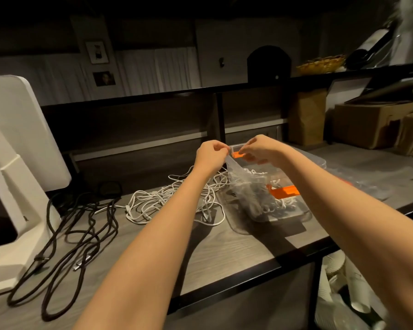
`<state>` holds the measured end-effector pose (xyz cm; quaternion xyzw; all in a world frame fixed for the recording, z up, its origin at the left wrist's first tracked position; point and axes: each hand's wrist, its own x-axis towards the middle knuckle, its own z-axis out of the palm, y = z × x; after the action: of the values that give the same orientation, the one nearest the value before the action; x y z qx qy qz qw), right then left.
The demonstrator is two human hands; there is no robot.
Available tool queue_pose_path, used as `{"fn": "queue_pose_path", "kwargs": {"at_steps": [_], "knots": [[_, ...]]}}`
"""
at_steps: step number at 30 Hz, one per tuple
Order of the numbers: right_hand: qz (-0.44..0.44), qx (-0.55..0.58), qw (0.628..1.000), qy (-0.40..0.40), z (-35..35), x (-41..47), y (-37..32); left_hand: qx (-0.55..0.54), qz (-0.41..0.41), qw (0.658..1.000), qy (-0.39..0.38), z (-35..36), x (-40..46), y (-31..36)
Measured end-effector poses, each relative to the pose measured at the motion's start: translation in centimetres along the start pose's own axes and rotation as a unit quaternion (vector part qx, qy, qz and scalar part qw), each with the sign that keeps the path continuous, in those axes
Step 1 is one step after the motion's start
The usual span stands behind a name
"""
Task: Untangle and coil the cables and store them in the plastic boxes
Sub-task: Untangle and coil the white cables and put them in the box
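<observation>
Above the clear plastic box [293,210], both hands' fingers [221,146] pinching a crinkled transparent bag [246,186], white cables [167,201] tangled beside.

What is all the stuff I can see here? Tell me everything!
white cables: one tangled pile, white, table middle
dark cables: loose loops, dark brown or black, table left
plastic bag: one, clear, held up over the box, cables inside
plastic box: one, clear with orange clips, table right
white machine: one, far left
paper bag: one, brown, back right
cardboard box: one, brown, far right
basket: one, yellowish, upper shelf
left hand: pinches the bag's top
right hand: pinches the bag's top
</observation>
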<state>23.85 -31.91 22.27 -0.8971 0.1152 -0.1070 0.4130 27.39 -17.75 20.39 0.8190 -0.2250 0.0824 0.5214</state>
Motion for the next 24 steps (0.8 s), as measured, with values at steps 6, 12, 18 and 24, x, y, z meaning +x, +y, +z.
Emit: {"fn": "queue_pose_path", "kwargs": {"at_steps": [6,12,18,24], "knots": [[-0.055,0.022,0.998,0.013,0.8,-1.7,-2.6,0.013,-0.031,0.999,-0.028,-2.6,-1.6,1.2],[-0.083,0.028,0.996,-0.025,2.3,-3.6,-5.0,0.036,-0.057,0.997,-0.038,-5.3,-3.3,1.3],[-0.049,0.004,0.995,-0.091,4.9,-4.5,-6.2,0.042,-0.125,0.988,-0.076,-6.9,-4.8,0.0],[-0.04,-0.085,0.986,-0.139,7.7,-3.8,-5.8,0.079,-0.167,0.976,-0.113,-7.6,-4.8,-3.0]]}}
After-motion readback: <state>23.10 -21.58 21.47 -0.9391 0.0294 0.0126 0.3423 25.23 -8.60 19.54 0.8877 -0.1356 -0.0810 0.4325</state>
